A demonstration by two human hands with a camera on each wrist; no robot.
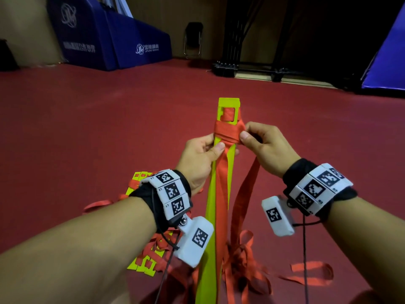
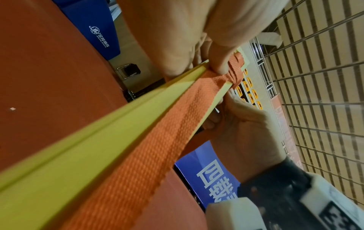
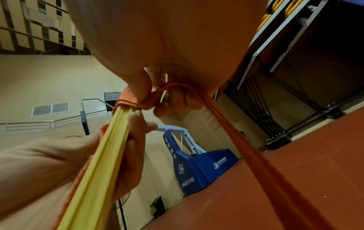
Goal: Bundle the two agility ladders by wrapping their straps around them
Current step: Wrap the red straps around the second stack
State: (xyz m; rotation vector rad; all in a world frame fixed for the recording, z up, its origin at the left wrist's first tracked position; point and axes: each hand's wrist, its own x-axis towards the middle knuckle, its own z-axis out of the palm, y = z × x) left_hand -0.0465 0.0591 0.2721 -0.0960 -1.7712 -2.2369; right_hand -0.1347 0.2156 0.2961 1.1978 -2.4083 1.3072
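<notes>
- Far left of the rungs, a blue padded base (image 1: 109,38) stands against the wall, with a folding chair (image 1: 192,39) to its right.
- Lower left of the rungs, the second ladder (image 1: 145,257) lies in a loose heap on the red floor (image 1: 87,128), yellow slats tangled with red webbing.
- My left hand (image 1: 197,160) grips the rungs (image 1: 211,207), the stack of yellow slats I hold up off the floor. The thumb lies across the front, just below the wrap, and the fingers curl round the back, as the right wrist view shows.
- The strap (image 1: 228,130), red webbing, is wound several turns round the rungs near their top end, just under the slot in the top slat.
- One length of strap runs flat down the front of the rungs under my left thumb; the left wrist view shows it lying along the yellow face.
- My right hand (image 1: 266,145) is at the right edge of the rungs, thumb and fingers pinching the strap where it leaves the wrap.
- From that pinch a free length of strap hangs down right of the rungs to a pile of loose webbing (image 1: 245,266) on the floor.
- Far right of the rungs, a dark metal frame (image 1: 252,69) and a blue pad (image 1: 388,58) stand at the wall.
</notes>
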